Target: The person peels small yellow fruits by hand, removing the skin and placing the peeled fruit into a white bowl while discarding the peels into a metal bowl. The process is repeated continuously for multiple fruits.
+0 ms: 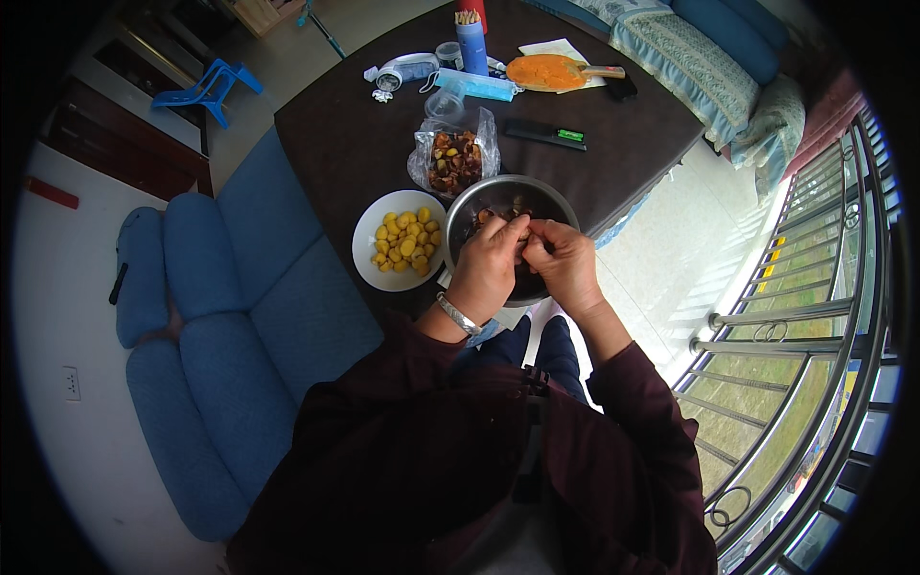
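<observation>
My left hand (486,264), with a silver bangle at the wrist, and my right hand (569,260) meet fingertip to fingertip over a stainless steel bowl (555,203). Pinched between them is a small brownish piece, apparently a chestnut (523,244), mostly hidden by the fingers. Brown shells or unpeeled nuts (489,214) lie inside the steel bowl, partly covered by my hands. Just left of it, a white bowl (364,253) holds several peeled yellow chestnuts (407,241). Behind both bowls stands an open clear plastic bag (489,133) containing brown shell pieces (453,164).
On the dark table (345,136) lie a black remote control (532,134) with its batteries exposed, a blue face mask (474,85), an orange table tennis bat (546,72) and a blue pencil tube (472,50). A blue sofa (287,266) adjoins the left side; metal railings (783,313) run along the right.
</observation>
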